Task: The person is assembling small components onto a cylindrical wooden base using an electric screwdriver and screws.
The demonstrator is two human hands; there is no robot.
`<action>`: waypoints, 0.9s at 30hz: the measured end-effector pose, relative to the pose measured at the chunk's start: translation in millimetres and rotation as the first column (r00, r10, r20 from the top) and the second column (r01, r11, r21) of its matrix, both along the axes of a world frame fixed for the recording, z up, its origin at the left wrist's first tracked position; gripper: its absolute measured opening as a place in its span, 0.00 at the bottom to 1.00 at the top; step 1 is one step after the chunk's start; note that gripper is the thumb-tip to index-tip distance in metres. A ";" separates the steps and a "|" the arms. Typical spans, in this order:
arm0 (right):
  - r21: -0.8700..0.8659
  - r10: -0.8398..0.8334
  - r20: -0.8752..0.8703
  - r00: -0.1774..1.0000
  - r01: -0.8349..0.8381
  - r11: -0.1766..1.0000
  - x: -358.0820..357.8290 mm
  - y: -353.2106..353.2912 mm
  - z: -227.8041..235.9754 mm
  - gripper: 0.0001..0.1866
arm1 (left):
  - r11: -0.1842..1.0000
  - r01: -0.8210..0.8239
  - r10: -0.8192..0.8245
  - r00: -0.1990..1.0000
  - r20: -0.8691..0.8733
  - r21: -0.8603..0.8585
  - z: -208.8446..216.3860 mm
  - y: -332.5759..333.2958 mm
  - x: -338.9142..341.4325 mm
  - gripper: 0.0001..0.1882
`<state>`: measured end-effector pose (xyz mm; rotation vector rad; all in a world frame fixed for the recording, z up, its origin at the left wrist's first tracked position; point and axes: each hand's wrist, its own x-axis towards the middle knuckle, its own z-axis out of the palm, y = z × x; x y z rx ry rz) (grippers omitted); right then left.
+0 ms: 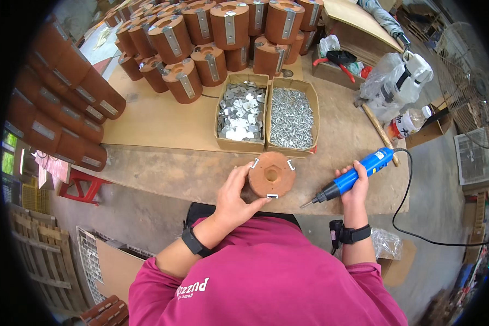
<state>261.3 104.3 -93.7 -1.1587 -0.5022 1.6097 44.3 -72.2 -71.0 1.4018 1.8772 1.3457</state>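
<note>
My left hand (235, 196) grips the left side of a reddish-brown wooden cylinder (258, 182) standing on the table near its front edge. The cylinder has a round hole in a hexagonal recess on top and small metal brackets spaced about its rim. My right hand (356, 186) is wrapped round a blue corded electric screwdriver (367, 167), its bit pointing left and down, apart from the cylinder. Behind the cylinder stand two cardboard boxes: one with flat metal plates (240, 114), the other with many screws (292, 117).
Many similar cylinders (230, 26) are stacked at the back, more (65, 117) at the left. On the right are a wooden stick (380, 135), a plastic bottle (410, 123) and plastic bags (386, 81). The tool's black cord (413, 231) hangs off the right edge. A red stool (84, 186) stands below left.
</note>
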 end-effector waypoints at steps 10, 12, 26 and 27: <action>-0.020 -0.008 -0.005 1.000 0.008 1.000 2.4 -0.9 1.0 0.10 | 0.977 0.046 -0.010 0.985 -0.170 0.209 43.4 26.4 -65.6 0.23; -0.020 -0.014 -0.006 1.000 0.014 1.000 1.5 -1.6 2.2 0.10 | 0.985 0.003 0.031 0.981 -0.193 0.172 52.5 47.8 -82.4 0.18; -0.016 0.003 0.008 1.000 -0.003 1.000 1.7 -1.6 1.4 0.10 | 0.919 -0.075 -0.217 0.725 -0.654 -0.388 36.1 102.2 -94.3 0.08; -0.019 0.003 0.008 1.000 -0.002 1.000 1.3 -1.6 1.7 0.10 | 0.918 -0.074 -0.219 0.725 -0.653 -0.390 35.7 101.5 -93.4 0.08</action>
